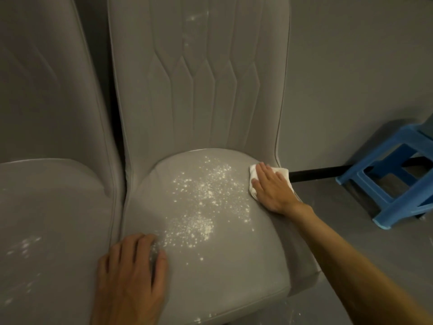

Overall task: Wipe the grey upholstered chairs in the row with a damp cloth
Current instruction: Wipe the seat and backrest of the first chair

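The white cloth, mostly hidden under the right hand pressing it flat with fingers straight toward 11 o'clock, lay at the 2 o'clock edge of the powdered grey chair seat, long axis not determinable, while the left hand rested at 7 o'clock, relaxed, grasping nothing.

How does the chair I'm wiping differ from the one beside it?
The grey upholstered chair being wiped has dense white powder across its seat; the neighbouring grey upholstered chair shows only faint specks. The wiped chair has the right hand pressing a white cloth on its seat edge and the left hand resting at its front corner; the neighbour has no cloth on it. Both are grey with tall backs.
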